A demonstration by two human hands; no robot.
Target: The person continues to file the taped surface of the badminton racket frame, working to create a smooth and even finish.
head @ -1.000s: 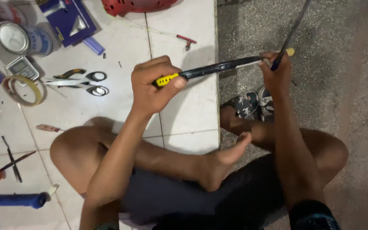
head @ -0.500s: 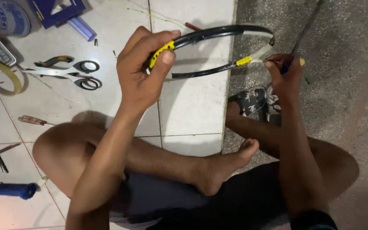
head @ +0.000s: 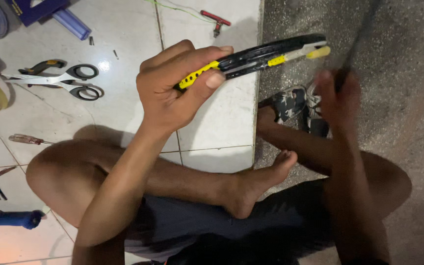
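Seated worker, centre frame: the left hand (head: 172, 93) grips the black-and-yellow racket frame (head: 266, 56) held edge-on at upper centre, no strings visible across it, while the blurred right hand (head: 337, 98), apparently closed on a thin dark rod, sits right of centre; scissors (head: 60, 81) lie upper left.
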